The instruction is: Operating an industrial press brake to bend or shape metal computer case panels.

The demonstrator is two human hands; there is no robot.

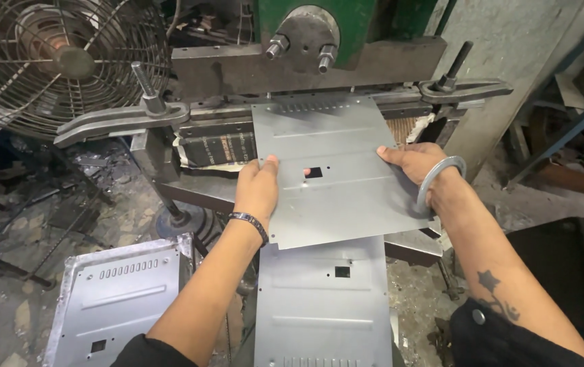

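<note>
Both forearms are reaching away from the camera toward the far press. The left hand [258, 187] is gripping the left edge of a grey sheet-metal panel [336, 170], thumb lying on top, wrist nearly straight. The right hand [414, 162] is clasping the panel's right edge, wrist bent inward, a metal bangle [438, 182] circling it. The panel is lying flat on the press bed [203, 194], its far edge under the press head [305, 64]. Another panel [322, 299] is resting nearer, below it.
</note>
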